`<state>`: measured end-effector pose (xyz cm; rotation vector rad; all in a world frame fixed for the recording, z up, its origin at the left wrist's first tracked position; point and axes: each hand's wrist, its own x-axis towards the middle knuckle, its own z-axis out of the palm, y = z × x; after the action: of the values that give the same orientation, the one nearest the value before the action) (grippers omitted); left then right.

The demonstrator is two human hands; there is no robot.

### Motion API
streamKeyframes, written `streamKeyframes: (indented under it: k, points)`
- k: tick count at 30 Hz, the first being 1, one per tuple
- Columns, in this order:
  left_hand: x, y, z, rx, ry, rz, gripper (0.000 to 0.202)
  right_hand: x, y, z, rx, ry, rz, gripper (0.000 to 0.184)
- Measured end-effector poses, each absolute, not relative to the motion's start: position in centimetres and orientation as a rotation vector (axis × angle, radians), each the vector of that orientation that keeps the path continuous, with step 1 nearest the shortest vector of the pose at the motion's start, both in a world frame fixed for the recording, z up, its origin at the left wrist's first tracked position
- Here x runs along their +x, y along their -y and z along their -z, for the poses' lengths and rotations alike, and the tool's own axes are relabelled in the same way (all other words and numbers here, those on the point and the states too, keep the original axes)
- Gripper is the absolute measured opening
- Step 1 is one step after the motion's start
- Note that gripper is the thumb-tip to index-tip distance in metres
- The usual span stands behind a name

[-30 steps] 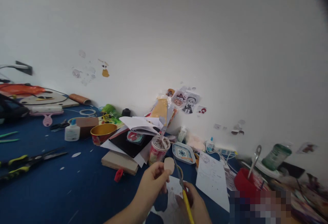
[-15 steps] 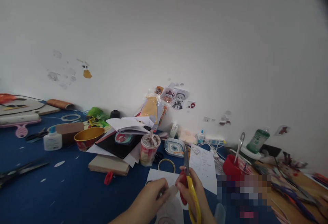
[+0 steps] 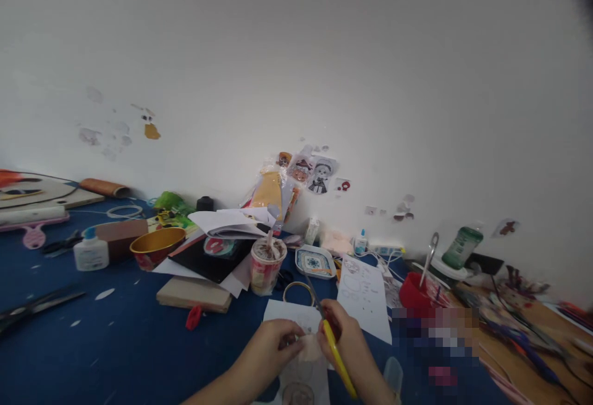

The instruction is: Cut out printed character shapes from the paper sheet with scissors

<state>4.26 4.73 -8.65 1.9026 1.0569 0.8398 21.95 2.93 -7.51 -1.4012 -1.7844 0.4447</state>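
My left hand point(image 3: 271, 348) pinches a small pale paper cut-out point(image 3: 309, 349) low in the middle of the view. My right hand point(image 3: 348, 349) grips yellow-and-red-handled scissors point(image 3: 331, 343), blades pointing up and away toward a ring of tape point(image 3: 299, 291). Both hands hover over a white printed sheet point(image 3: 296, 321) on the blue table point(image 3: 115, 343). The two hands almost touch at the cut-out.
A paper cup point(image 3: 266, 266), patterned dish point(image 3: 315, 263), gold bowl point(image 3: 156, 246), glue bottle point(image 3: 91, 252), stacked books and papers point(image 3: 217, 250) crowd the table's back. Another printed sheet point(image 3: 364, 297), a red cup with a spoon point(image 3: 417, 294) and a green bottle point(image 3: 459, 247) lie right. Pliers point(image 3: 37, 306) lie left.
The cut-out came down from raised height to just above the sheet. My right hand with the scissors moved in close to it. The view shifted slightly right.
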Motion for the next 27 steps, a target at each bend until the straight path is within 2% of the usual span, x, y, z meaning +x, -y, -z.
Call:
streamKeyframes:
  k: [4,11,16,27]
  points:
    - [3.2,-5.3,8.0,2.136,-1.190,-0.793,0.028,25.3,-3.4,6.2,-1.894,1.763,-0.238,0.039]
    - [1.8,-6.8,8.6,2.462,-1.403,-0.437,0.053,29.9,-3.8,6.1,-2.190,1.678,-0.144,0.036]
    - [2.0,-7.1,9.5,2.427,-1.462,-0.424,0.052,29.7,-3.9,6.4,-2.229,1.623,-0.129,0.028]
    - [1.8,-7.5,9.0,2.449,-1.489,-0.581,0.040,29.3,-4.8,6.8,-2.049,1.404,-0.082,0.042]
